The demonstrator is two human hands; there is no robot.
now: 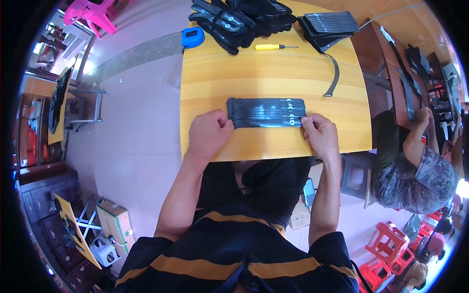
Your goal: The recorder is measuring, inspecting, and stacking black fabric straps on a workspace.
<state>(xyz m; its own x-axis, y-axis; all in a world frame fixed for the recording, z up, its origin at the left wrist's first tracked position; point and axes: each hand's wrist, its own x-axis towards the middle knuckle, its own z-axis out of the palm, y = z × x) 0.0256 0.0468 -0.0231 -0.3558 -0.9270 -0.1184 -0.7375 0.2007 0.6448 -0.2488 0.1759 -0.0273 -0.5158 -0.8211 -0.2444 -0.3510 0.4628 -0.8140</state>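
Both forearms are reaching onto the wooden bench point(273, 78). Left hand point(209, 133), fist closed, is pressing the nine-o'clock end of the stack of black straps point(266, 113); right hand point(320, 133) is pinching the three-o'clock end, apparently squaring the edges. At twelve o'clock, black gloves point(239, 19), then a yellow screwdriver point(274, 47), are lying.

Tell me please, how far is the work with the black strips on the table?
Done: a stack of black strips lies at the far right of the wooden table. In hand: the left hand and the right hand hold the ends of a row of black strips. Left: one loose strip and a pile of black gloves.
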